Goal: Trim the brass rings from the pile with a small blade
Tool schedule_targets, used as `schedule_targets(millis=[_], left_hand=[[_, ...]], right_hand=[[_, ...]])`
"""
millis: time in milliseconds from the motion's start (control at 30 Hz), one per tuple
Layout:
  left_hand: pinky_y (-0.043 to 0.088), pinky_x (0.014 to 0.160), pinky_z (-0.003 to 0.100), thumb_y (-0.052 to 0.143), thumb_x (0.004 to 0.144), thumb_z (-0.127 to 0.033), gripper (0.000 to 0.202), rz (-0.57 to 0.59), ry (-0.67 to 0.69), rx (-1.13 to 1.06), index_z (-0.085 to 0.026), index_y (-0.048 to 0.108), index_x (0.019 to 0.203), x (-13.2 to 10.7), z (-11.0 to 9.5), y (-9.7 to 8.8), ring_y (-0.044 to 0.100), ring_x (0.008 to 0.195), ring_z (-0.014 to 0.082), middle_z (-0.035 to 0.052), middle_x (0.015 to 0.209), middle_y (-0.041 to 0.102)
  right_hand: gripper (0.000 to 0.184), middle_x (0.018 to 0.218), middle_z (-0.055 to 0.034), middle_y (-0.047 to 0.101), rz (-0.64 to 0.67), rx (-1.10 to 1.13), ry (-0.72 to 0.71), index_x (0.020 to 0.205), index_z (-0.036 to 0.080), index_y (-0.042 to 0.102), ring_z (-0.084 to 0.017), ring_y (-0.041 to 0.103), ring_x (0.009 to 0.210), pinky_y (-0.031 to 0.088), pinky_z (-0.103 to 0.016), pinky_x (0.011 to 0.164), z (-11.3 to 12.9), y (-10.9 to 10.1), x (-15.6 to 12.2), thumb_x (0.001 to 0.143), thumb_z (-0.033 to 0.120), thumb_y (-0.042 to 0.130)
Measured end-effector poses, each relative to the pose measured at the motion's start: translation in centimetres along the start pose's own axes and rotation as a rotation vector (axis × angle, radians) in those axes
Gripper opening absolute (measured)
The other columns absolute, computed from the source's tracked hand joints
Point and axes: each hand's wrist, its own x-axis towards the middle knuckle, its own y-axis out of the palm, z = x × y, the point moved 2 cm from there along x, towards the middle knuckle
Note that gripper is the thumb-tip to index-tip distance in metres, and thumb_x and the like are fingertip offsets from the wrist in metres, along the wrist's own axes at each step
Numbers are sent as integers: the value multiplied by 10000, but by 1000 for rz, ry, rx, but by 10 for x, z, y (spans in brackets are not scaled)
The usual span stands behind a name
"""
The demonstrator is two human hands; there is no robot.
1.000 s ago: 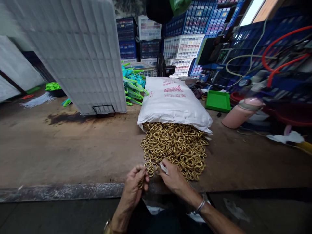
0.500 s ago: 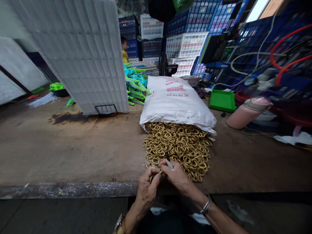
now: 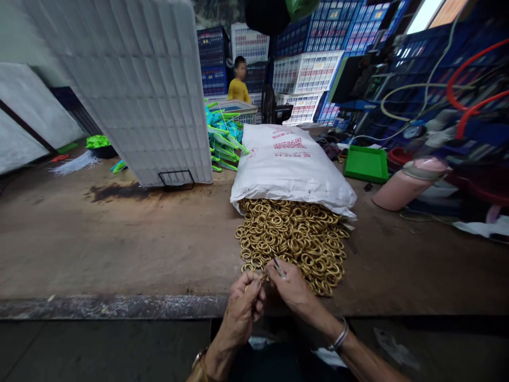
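A heap of gold metal rings spills from the open mouth of a white sack lying on the brown worktable. My left hand is closed in a pinch on one gold ring at the heap's near edge. My right hand is closed too, gripping a small silvery blade-like tool whose tip points up, and its fingers meet the same ring. The two hands touch just above the table's front edge.
A tall white ribbed panel stands at the back left. A green tray and a pink cylinder lie to the right, under hoses and blue crates. Teal-green plastic pieces sit behind the sack. A person in yellow stands far back.
My left hand moved right to meet my right hand on one ring. The view shifted slightly. A person in yellow came into sight from behind the white panel.
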Motion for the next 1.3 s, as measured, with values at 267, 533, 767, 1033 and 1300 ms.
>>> schedule_targets(millis=[267,533,767,1033,1300], left_hand=[[204,370,139,584,703,-471,328,-26,41,52,-184,459,802,1,-4,-3,334,392,24,-60,568,460],[212,352,140,574,709,-473,314,-77,110,151,-185,454,737,-2,-4,-8,321,366,27,-63,529,457],[239,353,147,616,713,-383,270,-29,126,-73,-191,429,682,-28,-35,-4,343,365,37,-60,504,469],[290,363,150,614,713,-332,214,-174,226,-244,-151,501,710,-13,-49,-41,425,466,55,19,721,568],[321,390,149,638,660,-243,215,-137,88,-443,-143,574,840,-11,-42,-55,473,519,73,12,687,542]], right_hand=[[318,696,-16,586,157,-522,-114,806,181,501,-132,511,652,281,-213,587,-5,7,-11,573,23,352],[306,694,-23,597,169,-678,-105,848,179,496,-136,533,641,245,-234,559,-1,7,-9,625,14,368],[219,653,-29,576,67,-783,-91,810,166,490,-133,517,604,226,-243,539,8,-9,11,657,41,397],[202,770,-32,592,141,-775,-230,935,190,465,-152,537,694,264,-237,589,5,24,9,738,145,452],[237,845,-66,597,178,-857,-170,984,193,480,-168,544,726,284,-244,608,-12,37,8,752,154,452]])
